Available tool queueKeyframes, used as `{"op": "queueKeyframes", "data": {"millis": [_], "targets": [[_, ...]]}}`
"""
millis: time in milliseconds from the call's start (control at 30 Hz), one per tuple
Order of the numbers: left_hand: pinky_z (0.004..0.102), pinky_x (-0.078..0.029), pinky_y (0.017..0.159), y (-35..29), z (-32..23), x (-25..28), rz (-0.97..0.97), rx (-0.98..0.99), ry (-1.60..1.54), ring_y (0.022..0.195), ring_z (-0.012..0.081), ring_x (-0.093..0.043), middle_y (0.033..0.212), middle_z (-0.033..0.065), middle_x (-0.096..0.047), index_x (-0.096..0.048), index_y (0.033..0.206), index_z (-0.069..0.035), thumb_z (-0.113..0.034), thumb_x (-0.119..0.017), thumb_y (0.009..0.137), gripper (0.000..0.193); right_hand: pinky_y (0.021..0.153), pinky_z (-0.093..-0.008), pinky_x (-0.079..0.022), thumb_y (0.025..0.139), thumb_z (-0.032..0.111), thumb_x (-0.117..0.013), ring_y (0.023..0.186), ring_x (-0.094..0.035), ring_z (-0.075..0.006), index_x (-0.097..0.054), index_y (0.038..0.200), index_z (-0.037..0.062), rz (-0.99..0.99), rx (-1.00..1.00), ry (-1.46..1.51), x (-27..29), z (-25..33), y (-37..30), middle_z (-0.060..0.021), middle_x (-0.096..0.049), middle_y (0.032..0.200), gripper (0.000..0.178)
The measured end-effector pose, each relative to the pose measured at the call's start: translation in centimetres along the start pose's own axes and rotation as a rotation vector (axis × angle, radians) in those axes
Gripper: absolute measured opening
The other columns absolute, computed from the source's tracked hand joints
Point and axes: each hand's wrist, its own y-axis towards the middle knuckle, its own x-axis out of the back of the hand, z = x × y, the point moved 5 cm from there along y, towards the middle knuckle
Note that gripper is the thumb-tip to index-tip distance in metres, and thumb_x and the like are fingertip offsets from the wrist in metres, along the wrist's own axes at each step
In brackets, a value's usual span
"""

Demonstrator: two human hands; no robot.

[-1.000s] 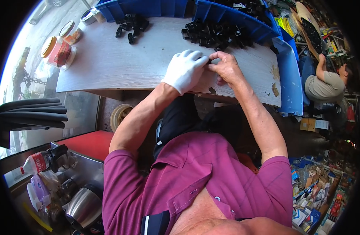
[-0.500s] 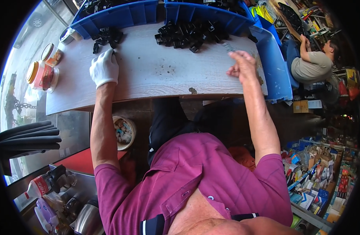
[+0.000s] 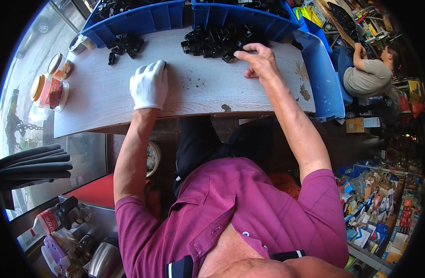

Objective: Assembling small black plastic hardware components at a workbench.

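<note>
My left hand (image 3: 149, 87), in a white knitted glove, is over the left-middle of the table with its fingers curled. A bit of a small black part (image 3: 165, 65) shows at its fingertips; the rest is hidden by the glove. My bare right hand (image 3: 259, 64) reaches to the front edge of a large pile of black plastic parts (image 3: 215, 39). Its thumb and forefinger are apart, beside a single part (image 3: 228, 57) at the pile's near edge, and nothing shows between them. A smaller group of black parts (image 3: 127, 45) lies at the far left.
Blue bins (image 3: 134, 22) with black parts line the table's far edge. A lighter blue bin (image 3: 324, 76) stands against the right edge. Lidded jars (image 3: 50, 91) stand at the left. Below the table is a bucket (image 3: 152, 160). Another person (image 3: 370, 74) sits at the far right.
My left hand has moved right and nearer, away from the small group. My right hand has swung left to the large pile; the blurred greyish thing at its fingertips is no longer seen there.
</note>
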Motion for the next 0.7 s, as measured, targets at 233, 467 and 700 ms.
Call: {"op": "queueKeyframes", "data": {"millis": [233, 467, 700], "targets": [[0.0439, -0.053, 0.074, 0.3, -2.3, -0.4, 0.003, -0.055, -0.058, 0.089, 0.0294, -0.069, 0.093, 0.0052, -0.073, -0.068, 0.106, -0.015, -0.017, -0.066, 0.092, 0.015, 0.059, -0.0284, -0.062, 0.080, 0.030, -0.086, 0.062, -0.070, -0.0184, -0.073, 0.116, 0.0078, -0.090, -0.071, -0.276, -2.2, 0.2, 1.2, -0.0107, -0.075, 0.096, 0.044], [0.0441, -0.054, 0.076, 0.0, -2.3, -0.2, 0.001, -0.033, -0.126, 0.092, 0.0315, -0.069, 0.097, 0.0064, -0.075, -0.071, 0.107, -0.014, -0.015, -0.065, 0.092, 0.017, 0.060, -0.0284, -0.063, 0.087, 0.027, -0.081, 0.063, -0.070, -0.0160, -0.077, 0.102, 0.0115, -0.102, -0.044, -0.273, -2.1, -0.3, 1.2, -0.0064, -0.076, 0.088, 0.021], [0.0450, -0.055, 0.079, -0.1, -1.7, -0.1, -0.029, 0.002, -0.245, 0.092, 0.0354, -0.070, 0.098, 0.0107, -0.076, -0.072, 0.110, -0.012, -0.015, -0.066, 0.092, 0.020, 0.048, -0.0285, -0.058, 0.089, 0.021, -0.079, 0.050, -0.061, -0.0116, -0.074, 0.099, 0.0077, -0.030, 0.000, -0.107, -1.6, -0.1, 1.1, -0.0035, -0.067, 0.073, 0.018]]}}
